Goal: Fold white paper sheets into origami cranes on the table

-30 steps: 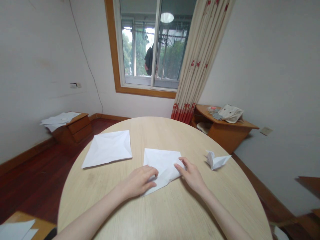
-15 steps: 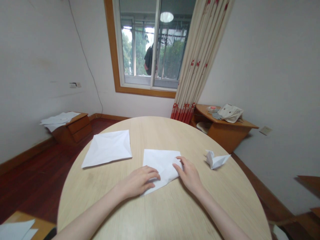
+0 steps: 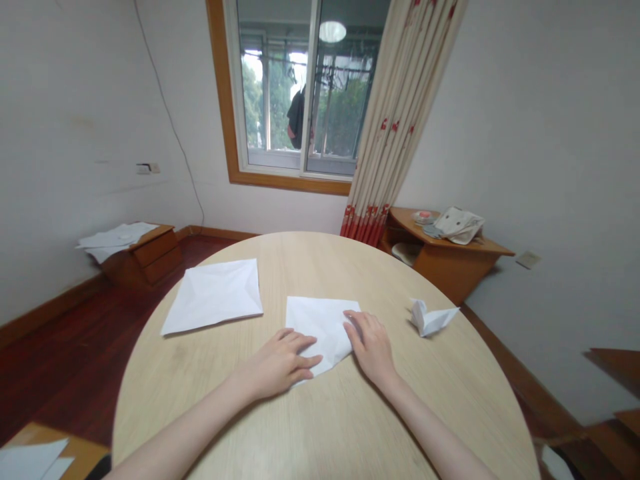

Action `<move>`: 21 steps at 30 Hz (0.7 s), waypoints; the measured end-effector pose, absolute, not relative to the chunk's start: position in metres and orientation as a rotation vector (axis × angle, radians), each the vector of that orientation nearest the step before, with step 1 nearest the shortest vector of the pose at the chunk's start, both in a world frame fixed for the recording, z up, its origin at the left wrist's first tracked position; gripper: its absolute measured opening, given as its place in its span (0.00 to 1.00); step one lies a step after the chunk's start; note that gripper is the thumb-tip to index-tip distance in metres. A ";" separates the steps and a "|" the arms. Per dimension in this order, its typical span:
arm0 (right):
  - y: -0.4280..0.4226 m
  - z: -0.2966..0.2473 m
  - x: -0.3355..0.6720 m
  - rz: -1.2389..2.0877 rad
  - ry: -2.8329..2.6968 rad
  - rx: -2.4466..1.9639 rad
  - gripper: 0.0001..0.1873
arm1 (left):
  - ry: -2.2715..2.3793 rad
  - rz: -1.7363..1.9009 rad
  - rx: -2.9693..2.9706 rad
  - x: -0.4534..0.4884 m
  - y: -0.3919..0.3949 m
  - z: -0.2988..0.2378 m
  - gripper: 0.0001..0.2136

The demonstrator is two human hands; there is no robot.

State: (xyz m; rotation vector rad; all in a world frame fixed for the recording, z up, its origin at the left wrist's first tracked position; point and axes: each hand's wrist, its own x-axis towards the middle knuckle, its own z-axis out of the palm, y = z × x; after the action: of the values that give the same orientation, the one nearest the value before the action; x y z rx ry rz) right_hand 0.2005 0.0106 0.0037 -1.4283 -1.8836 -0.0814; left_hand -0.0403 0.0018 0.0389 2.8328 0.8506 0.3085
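A white sheet of paper (image 3: 320, 317) with one slanted near edge lies on the round wooden table (image 3: 320, 433). My left hand (image 3: 287, 363) rests on the paper's near left part, fingers spread and pressed flat. At the paper's right edge is my right hand (image 3: 370, 343), with its fingertips and thumb resting on the sheet, slightly apart. The right corner is hidden under this hand. Further right stands a folded white paper bird (image 3: 431, 320). Neither hand touches it.
A stack of white paper (image 3: 213, 297) lies at the table's left. Beyond the table are a small cabinet (image 3: 163, 253) with papers on it, a corner desk (image 3: 450, 267) holding a cloth bag (image 3: 457, 225), and a curtain (image 3: 395, 127) beside the window.
My left fingers have spread wider and flattened on the paper. My right hand has shifted slightly left, its fingers lower on the right edge. The paper bird and the stack stay put.
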 end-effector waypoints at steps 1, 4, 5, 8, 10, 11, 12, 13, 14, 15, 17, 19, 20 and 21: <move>0.010 0.005 0.200 -0.103 -1.896 -1.414 0.17 | 0.845 0.318 2.834 -0.040 0.001 0.038 0.13; 0.007 0.009 0.197 -0.204 -1.943 -1.357 0.19 | 0.846 0.352 2.824 -0.039 0.001 0.035 0.14; 0.005 0.010 0.196 -0.239 -1.960 -1.339 0.20 | 0.860 0.358 2.820 -0.039 0.001 0.035 0.14; 0.002 0.011 0.192 -0.304 -2.009 -1.302 0.19 | 0.914 0.358 2.813 -0.037 0.000 0.034 0.15; 0.000 0.010 0.189 -0.312 -2.045 -1.287 0.19 | 0.928 0.339 2.816 -0.036 -0.001 0.035 0.15; -0.001 0.009 0.188 -0.307 -2.063 -1.280 0.19 | 0.927 0.323 2.816 -0.035 -0.002 0.036 0.16; -0.001 0.008 0.187 -0.297 -2.080 -1.277 0.19 | 0.924 0.311 2.815 -0.035 -0.002 0.036 0.16; -0.002 0.007 0.186 -0.282 -2.095 -1.277 0.20 | 0.919 0.309 2.811 -0.034 -0.003 0.036 0.16; -0.001 0.005 0.186 -0.265 -2.109 -1.280 0.21 | 0.916 0.316 2.805 -0.034 -0.003 0.036 0.16; -0.001 0.004 0.185 -0.250 -2.121 -1.285 0.22 | 0.915 0.330 2.797 -0.034 -0.003 0.035 0.17; 0.000 0.002 0.186 -0.233 -2.144 -1.302 0.23 | 0.920 0.366 2.777 -0.034 -0.003 0.031 0.17; 0.000 0.001 0.186 -0.238 -2.163 -1.319 0.24 | 0.931 0.392 2.763 -0.034 -0.003 0.027 0.17; 0.001 0.000 0.186 -0.244 -2.168 -1.328 0.25 | 0.934 0.404 2.761 -0.034 -0.002 0.025 0.17; 0.001 0.000 0.186 -0.247 -2.170 -1.336 0.25 | 0.932 0.415 2.763 -0.034 -0.002 0.024 0.17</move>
State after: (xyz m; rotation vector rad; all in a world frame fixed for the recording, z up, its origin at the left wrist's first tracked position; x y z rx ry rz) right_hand 0.1864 0.0012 -0.0002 -1.3359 -2.1700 -0.2470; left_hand -0.0341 -0.0016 0.0235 2.7629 0.9321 0.4148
